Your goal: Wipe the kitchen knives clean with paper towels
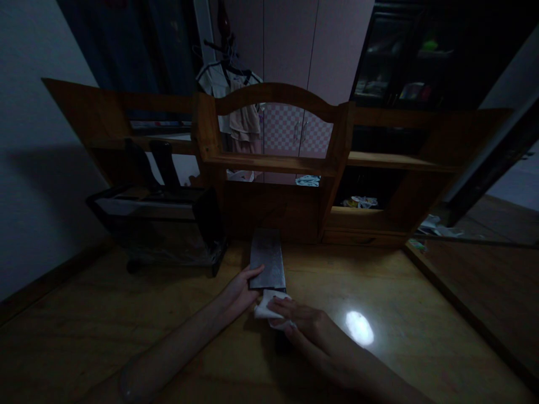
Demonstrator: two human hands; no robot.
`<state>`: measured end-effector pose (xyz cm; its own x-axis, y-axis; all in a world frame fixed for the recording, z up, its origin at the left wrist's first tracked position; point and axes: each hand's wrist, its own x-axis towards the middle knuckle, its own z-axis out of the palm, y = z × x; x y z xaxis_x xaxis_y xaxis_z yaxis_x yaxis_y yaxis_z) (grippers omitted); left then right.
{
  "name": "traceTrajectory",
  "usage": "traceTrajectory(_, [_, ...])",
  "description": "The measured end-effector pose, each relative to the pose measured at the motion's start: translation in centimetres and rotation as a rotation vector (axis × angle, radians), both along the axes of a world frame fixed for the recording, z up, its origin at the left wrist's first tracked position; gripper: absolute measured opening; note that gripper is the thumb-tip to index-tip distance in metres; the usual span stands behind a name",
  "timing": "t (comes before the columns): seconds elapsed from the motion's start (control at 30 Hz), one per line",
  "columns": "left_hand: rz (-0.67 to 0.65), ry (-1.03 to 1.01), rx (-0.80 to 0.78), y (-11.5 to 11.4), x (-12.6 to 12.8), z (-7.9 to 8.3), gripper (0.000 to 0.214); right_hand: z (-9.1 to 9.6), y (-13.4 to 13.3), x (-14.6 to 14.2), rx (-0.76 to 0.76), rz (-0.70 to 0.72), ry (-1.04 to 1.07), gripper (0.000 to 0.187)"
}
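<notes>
A flat grey rectangular blade, like a cleaver (266, 257), lies on the wooden tabletop (126, 314) in front of a wooden shelf unit. My left hand (242, 287) rests against the blade's near left edge, thumb on its top, fingers curled at its side. My right hand (301, 321) presses a crumpled white cloth (266, 306) against the blade's near end, fingers closed over the cloth. A dark part, perhaps the handle, is hidden under my right hand.
A wooden shelf unit (275, 163) stands at the back of the table. A dark wire rack with knife handles (160, 213) sits at the left. A bright lamp reflection (359, 327) shines on the tabletop at the right. The room is dim.
</notes>
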<state>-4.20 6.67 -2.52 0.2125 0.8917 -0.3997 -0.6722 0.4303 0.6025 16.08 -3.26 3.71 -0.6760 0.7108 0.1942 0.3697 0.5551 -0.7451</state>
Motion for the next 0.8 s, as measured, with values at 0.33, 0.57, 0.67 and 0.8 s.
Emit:
traceTrajectory(0.33, [0.012,-0.024,0.027,0.4,-0.2,-0.5,0.021,1.0,-0.3,-0.6,-0.050,0.196,0.170,0.041])
traceTrajectory(0.57, [-0.004,-0.019,0.066,0.4,-0.3,-0.9,0.022,-1.5,-0.4,1.1,-0.354,-0.046,0.323,0.041])
traceTrajectory(0.67, [-0.009,0.001,0.050,0.4,-0.3,-0.9,0.018,-1.5,0.3,1.8,-0.299,-0.328,0.359,0.038])
traceTrajectory(0.8, [-0.043,0.010,0.055,0.4,-0.3,-0.7,0.016,-0.5,1.3,1.4,-0.158,-0.291,0.354,0.038])
